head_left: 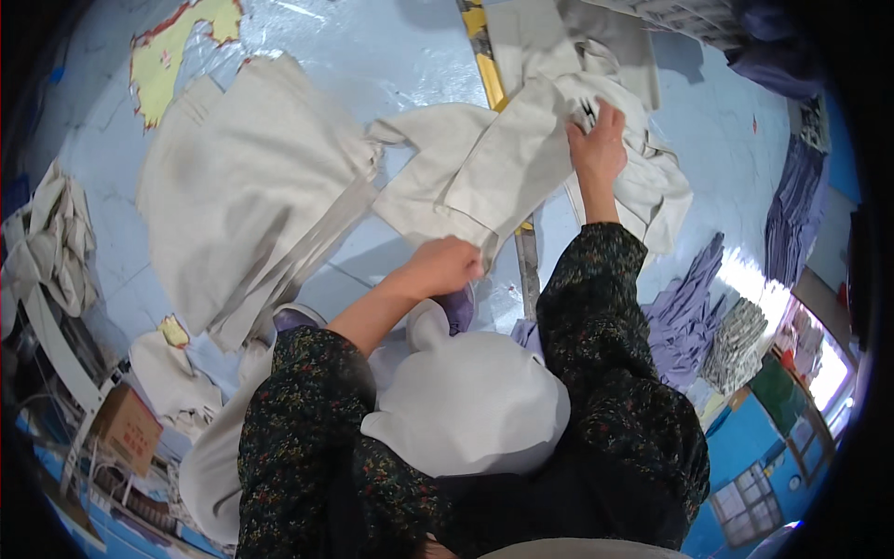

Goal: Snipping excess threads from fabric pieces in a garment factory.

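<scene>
An off-white fabric piece stretches across the floor in front of me, creased and partly folded over other pieces. My left hand is closed on its near edge, close to my knees. Farther off to the right, my right hand has thumb and fingers bent onto bunched off-white cloth. A small dark-and-light item shows by those fingertips; its kind is unclear. On my lap lies a pale off-white cloth. To the left spreads a pile of off-white fabric pieces, lying apart from my hands.
A yellow-and-black floor stripe runs beneath the cloth. Purple garments are heaped at the right, beside a greyish cloth stack. A cardboard box stands at lower left. The floor has a ragged yellow patch.
</scene>
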`<state>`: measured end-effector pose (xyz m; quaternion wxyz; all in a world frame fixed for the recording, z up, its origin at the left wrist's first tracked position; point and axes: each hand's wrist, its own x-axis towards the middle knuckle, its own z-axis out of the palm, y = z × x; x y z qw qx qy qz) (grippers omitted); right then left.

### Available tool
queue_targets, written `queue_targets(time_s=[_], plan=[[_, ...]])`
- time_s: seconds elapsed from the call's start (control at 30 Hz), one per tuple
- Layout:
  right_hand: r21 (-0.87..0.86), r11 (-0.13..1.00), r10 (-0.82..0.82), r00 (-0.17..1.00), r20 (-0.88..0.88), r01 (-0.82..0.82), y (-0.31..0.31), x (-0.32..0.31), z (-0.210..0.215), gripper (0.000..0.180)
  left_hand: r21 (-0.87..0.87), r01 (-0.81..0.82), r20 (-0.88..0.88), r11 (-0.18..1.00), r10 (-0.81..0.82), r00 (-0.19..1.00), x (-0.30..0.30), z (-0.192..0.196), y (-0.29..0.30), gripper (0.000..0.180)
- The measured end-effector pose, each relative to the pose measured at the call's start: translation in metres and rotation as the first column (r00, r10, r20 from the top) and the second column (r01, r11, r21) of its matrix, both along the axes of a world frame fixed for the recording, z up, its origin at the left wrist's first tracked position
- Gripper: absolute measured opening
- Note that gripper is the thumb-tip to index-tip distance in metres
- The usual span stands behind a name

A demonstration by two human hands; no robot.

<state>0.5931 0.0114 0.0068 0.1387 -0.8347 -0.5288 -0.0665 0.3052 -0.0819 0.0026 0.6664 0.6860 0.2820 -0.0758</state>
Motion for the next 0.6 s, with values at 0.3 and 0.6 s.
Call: queue_targets(time_s=[0.3,0.6], plan=[[0.381,0.907,0.399,0.654,-0.643,-0.179,0.010,-0.008,0.116,0.014,0.470,-0.493,0.004,0.732,0.557,0.831,0.037,0.035,0.102,0.094],[0.916,0.369,0.689,-0.708,-0.155,0.159,0.086,-0.110,0.219,0.017,0.211,-0.673,0.643,0.709,0.418,0.642,0.001,0.237,0.187,0.053]])
